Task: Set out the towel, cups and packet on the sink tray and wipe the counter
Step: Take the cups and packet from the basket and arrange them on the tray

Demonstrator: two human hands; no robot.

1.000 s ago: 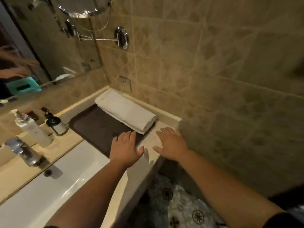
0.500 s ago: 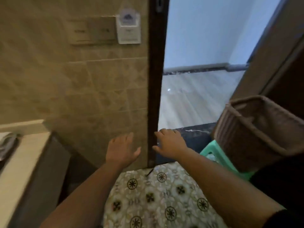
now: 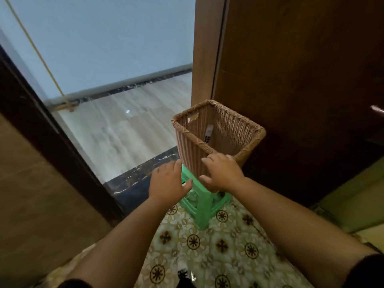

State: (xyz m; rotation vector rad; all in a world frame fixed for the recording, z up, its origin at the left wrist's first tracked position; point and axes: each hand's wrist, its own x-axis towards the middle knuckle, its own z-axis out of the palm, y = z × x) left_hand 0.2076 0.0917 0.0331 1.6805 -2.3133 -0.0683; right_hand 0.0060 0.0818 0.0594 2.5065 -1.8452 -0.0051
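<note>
A square wicker basket stands on a green plastic stool by the doorway. Inside it a white label or packet leans on the far wall; the bottom of the basket is hidden. My left hand hovers open in front of the stool, just left of the basket. My right hand is open at the basket's near rim, fingers spread; I cannot tell if it touches. The sink, tray and towel are out of view.
A dark wooden door rises behind the basket, with a metal handle at the right edge. The dark door frame runs diagonally on the left. Patterned floor tiles lie below, and a dark threshold leads to wood flooring.
My view has swung right, from the sink counter with the rolled towel, past the tiled wall, to the basket on the stool. Both hands stay open and now reach the basket.
</note>
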